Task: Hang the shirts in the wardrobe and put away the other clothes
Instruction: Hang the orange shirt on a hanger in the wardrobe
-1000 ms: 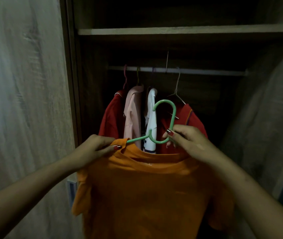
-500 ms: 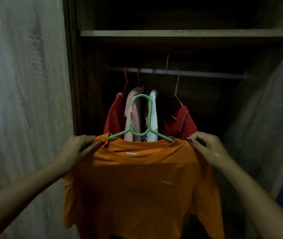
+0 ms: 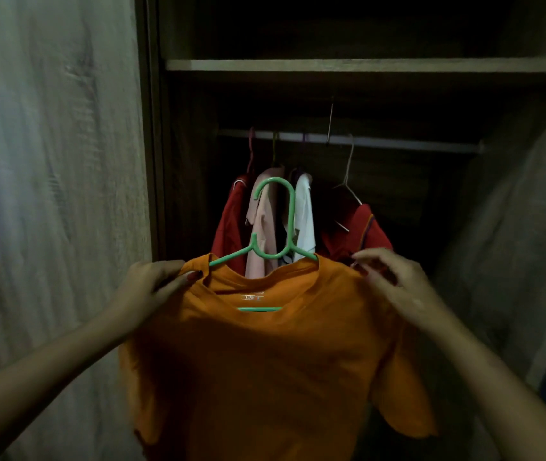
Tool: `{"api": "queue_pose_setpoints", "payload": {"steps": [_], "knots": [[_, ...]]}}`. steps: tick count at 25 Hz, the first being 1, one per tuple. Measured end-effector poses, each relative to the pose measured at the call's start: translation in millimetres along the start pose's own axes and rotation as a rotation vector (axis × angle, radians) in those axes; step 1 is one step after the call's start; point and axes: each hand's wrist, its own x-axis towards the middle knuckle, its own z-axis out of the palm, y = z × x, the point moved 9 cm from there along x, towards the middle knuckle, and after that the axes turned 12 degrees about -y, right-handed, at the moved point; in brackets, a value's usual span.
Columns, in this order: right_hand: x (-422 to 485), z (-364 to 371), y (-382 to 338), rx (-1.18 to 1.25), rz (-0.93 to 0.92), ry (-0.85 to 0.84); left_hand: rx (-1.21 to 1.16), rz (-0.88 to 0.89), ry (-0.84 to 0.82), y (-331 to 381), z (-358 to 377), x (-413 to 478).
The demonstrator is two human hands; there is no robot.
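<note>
Pinching shirt at its left shoulder with left hand, fingers curled on the fabric. Same at the right shoulder with right hand: thumb and fingertips closed on the cloth edge. Can't tell whether either grip also catches the hanger arm underneath.

Holding shirt spread flat at the near side of the wardrobe opening, below the rail, not yet hung. Hanger seated in the neck, hook upright and free, touching nothing.

Farther in: hung clothes bunched at the left end of the rail, a red one on a wire hanger just right of them, bare rail beyond to the right. Shelf above the rail.

Risks, as judged from here:
- Gripping cloth only, probably. Lifting that way could let the hanger tilt or slide out of the neck, dropping the shirt.
- Reaching up and far with nothing steadying the hook; could miss the rail.
- Aiming for the crowded left end could snag a neighbouring hook or knock the red one off its wire hanger, which already looks skewed.
- Low light inside; hard to judge the hook-to-rail gap.
- Safer bet: moving one hand to the hook, going for bare rail on the right.
</note>
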Motion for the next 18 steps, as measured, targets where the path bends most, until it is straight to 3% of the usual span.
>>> {"api": "queue_pose_setpoints", "payload": {"steps": [2,8,13,15,18], "knots": [[3.5,18.5,-0.5,-0.094,-0.011,-0.148,0.011,-0.020,-0.010,-0.7,3.6,1.4],[-2.8,-13.4,-2.9,-0.023,-0.009,0.069,-0.030,-0.040,-0.057,-3.5,-9.8,2.9],[-18.1,-38.8,-3.5,-0.075,0.037,0.111,-0.100,-0.137,-0.020,-22.4,-17.8,6.8],[-27.2,-43.9,-6.9,-0.042,0.094,0.023,-0.117,-0.122,-0.026,-15.7,-5.7,16.0],[-50.8,-43.7,-21.0,0.235,0.208,-0.290,-0.147,-0.097,0.082,-3.4,5.2,43.1]]}}
